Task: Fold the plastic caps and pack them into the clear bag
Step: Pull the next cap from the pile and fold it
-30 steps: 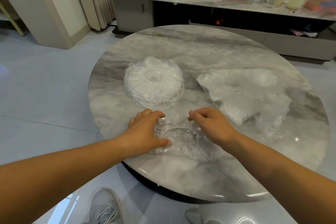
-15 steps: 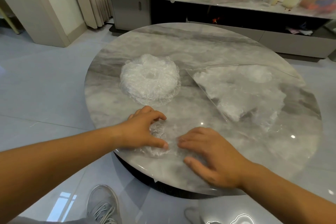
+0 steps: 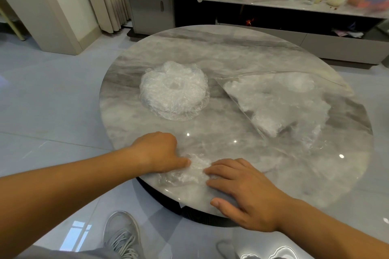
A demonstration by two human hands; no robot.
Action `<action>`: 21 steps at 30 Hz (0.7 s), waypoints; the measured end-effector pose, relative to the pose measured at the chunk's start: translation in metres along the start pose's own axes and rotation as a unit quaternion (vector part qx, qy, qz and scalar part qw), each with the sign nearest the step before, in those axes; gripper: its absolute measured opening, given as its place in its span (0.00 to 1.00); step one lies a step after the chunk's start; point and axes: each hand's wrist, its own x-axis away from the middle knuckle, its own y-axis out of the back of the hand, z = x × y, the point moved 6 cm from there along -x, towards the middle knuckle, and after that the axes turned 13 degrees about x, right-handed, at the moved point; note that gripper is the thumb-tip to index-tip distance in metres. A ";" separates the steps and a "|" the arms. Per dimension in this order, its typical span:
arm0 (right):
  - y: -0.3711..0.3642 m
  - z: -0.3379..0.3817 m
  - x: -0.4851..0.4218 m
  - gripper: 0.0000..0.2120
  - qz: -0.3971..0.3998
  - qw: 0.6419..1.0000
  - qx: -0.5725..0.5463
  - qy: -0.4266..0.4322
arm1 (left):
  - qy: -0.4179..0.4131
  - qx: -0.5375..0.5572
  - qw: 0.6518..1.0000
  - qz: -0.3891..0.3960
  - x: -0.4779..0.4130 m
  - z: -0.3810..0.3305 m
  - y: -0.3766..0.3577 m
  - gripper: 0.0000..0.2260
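At desk (image 3: pixel 231 52) near edge: left hand (image 3: pixel 155 151) curled, pinching crumpled plastic cap (image 3: pixel 189 173); right hand (image 3: pixel 246 191) flat, pressing it.

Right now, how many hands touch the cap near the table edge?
2. The left hand holds the cap at its left edge; the right hand presses flat on its right side.

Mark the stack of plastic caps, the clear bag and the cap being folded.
stack of plastic caps (image 3: pixel 168 100), head view, crinkled top.
clear bag (image 3: pixel 280 101), head view, filled middle.
cap being folded (image 3: pixel 189 174), head view, crumpled middle.
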 end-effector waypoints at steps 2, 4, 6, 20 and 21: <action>-0.001 0.000 0.001 0.20 -0.001 1.000 0.003 -0.004 | 0.001 0.021 1.000 0.010 -0.001 0.002 -0.003 0.23; -0.001 0.000 0.001 0.21 0.003 1.000 -0.001 -0.011 | 0.000 0.073 0.997 0.013 -0.001 0.003 -0.004 0.22; 0.000 0.001 -0.001 0.23 0.006 1.000 -0.005 -0.016 | 0.001 0.144 0.990 0.009 -0.001 0.005 -0.003 0.21; 0.000 0.005 0.001 0.23 0.028 1.000 0.005 -0.012 | -0.004 0.643 0.752 0.142 0.021 -0.030 -0.017 0.18; 0.002 0.004 0.002 0.22 0.019 1.000 -0.014 -0.012 | -0.001 0.645 0.750 0.144 0.020 -0.031 -0.020 0.20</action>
